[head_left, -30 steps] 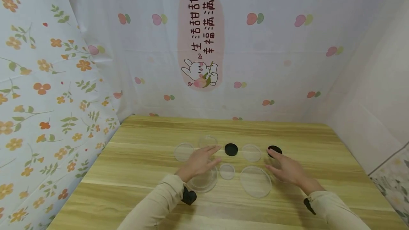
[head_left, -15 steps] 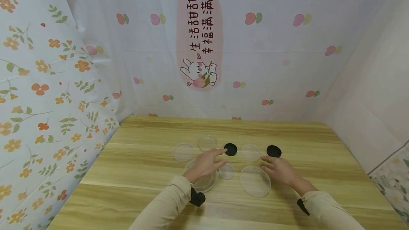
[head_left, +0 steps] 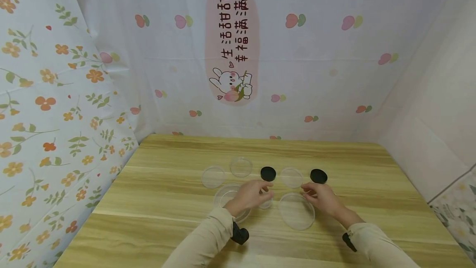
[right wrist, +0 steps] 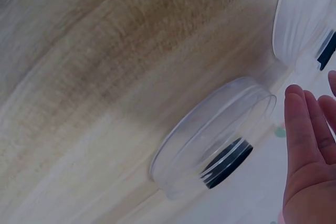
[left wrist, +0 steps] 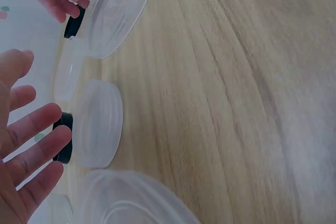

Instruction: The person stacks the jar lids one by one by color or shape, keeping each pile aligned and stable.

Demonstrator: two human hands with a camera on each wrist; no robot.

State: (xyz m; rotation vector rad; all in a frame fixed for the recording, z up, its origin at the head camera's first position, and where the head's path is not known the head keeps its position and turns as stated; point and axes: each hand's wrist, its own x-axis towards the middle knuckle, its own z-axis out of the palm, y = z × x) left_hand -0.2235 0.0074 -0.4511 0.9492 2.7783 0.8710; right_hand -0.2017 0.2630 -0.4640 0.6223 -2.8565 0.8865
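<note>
My left hand (head_left: 249,197) hovers over a small clear round lid (head_left: 265,204), partly covering it and a large clear dish (head_left: 220,192). Its fingers are loosely bent and grip nothing; the left wrist view shows the small lid (left wrist: 98,124) apart from them. My right hand (head_left: 323,200), also holding nothing, is above the right edge of another large clear dish (head_left: 296,215). Just beyond its fingers lies a flat black disc (head_left: 318,175). In the right wrist view, a clear dish (right wrist: 210,129) stands beside that hand, mostly hidden by it in the head view.
Along the back row are a second black disc (head_left: 268,173) and clear round dishes: one between the discs (head_left: 291,178), two at the left (head_left: 213,177). All lie on a wooden table (head_left: 174,193). Patterned cloth (head_left: 178,73) hangs behind it.
My left hand has moved right, from above the left dishes to the small lid, its fingers bending more. My right hand has drawn slightly nearer and left, uncovering the right black disc.
</note>
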